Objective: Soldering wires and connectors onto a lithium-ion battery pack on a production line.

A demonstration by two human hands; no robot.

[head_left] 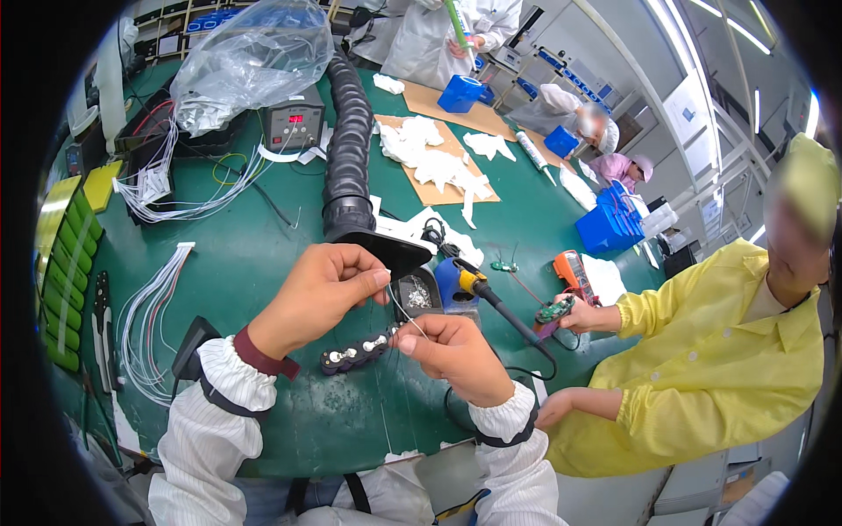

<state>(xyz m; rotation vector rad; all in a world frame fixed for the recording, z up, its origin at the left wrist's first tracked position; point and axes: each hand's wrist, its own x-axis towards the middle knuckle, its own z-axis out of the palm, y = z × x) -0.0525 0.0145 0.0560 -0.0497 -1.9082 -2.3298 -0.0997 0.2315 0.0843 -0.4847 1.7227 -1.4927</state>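
Observation:
My left hand (323, 294) pinches one end of a thin white wire (400, 307) between thumb and fingertips. Lower and to the right, my right hand (456, 352) has its thumb and forefinger closed on the same wire, which runs slanting between the two hands. Just under them a black battery pack (353, 354) with round silver cell ends lies on the green table (333, 421); the right fingertips cover its right end. Whether they touch the pack I cannot tell. A small tray of silvery scraps (418, 292) stands just beyond the hands.
A black fume hose (349, 140) arches down ahead. Right of it, a yellow-and-black soldering iron (478, 287) rests in its blue holder. White wires (149, 324) and green cells (68, 272) lie left. At right, a co-worker in yellow (702, 351) holds a circuit board (554, 309).

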